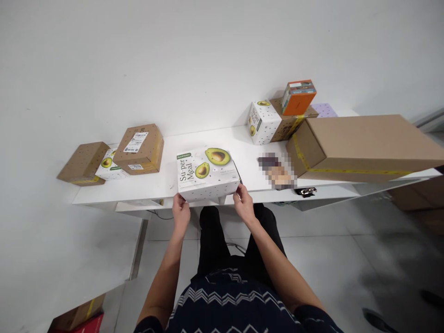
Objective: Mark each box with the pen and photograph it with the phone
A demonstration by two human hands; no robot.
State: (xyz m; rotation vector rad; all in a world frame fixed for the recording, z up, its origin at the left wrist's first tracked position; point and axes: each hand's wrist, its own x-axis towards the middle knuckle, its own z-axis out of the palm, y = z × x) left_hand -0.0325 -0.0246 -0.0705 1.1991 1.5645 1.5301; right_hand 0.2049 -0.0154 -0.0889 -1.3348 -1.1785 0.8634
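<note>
A white box printed with avocados and the words Su-per Meal [208, 173] lies at the front edge of the white table, in front of my body. My left hand [181, 210] grips its front left corner, fingers partly hidden under the box. At the front right corner my right hand [244, 203] holds the same box, its thumb and fingers closed round the corner. The avocado side faces up.
Brown boxes [138, 149] [83, 162] and a small white box [113, 164] stand at the left. At the right are a white box [264, 122], an orange box [299, 98], a long carton [364, 141] and a blurred item [277, 171].
</note>
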